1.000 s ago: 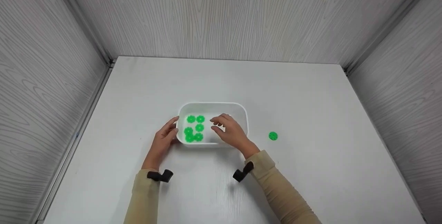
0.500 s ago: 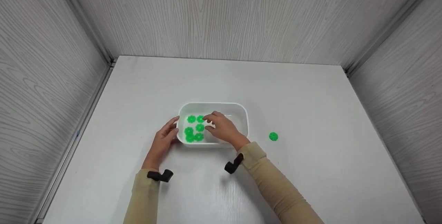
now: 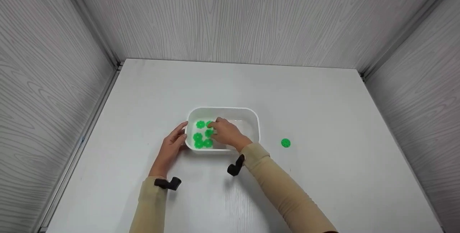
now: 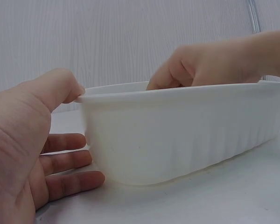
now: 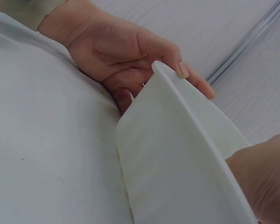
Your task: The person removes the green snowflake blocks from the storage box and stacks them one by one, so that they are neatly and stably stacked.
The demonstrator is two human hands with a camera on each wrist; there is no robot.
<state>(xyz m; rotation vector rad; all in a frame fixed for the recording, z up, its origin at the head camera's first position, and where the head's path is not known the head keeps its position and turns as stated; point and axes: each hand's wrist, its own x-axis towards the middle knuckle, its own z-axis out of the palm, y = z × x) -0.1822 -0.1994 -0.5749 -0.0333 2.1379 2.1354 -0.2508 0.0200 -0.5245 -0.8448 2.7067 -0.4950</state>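
A white plastic box [image 3: 258, 128] holds several small green scalloped discs [image 3: 200, 124] in its left half. My left hand [image 3: 170, 146] rests against the box's left end. In the left wrist view its thumb touches the rim, with the other fingers extended against or near the outer wall. My right hand [image 3: 228, 132] reaches down inside the box, thumb and fingers apart, beside two green discs [image 3: 208, 133] that it partly covers. In the left wrist view the box wall hides the right fingertips; whether they touch a disc I cannot tell.
One green disc with small holes [image 3: 285, 142] lies on the white table [image 3: 323, 118], right of the box. Grey wood-grain panels [image 3: 230, 17] stand behind the table and at both sides. A black wrist mount [image 3: 235, 166] sits on each sleeve.
My right hand has moved left and lower inside the box, over to the green discs. The left hand stays at the box's left end, and the discs keep their places.
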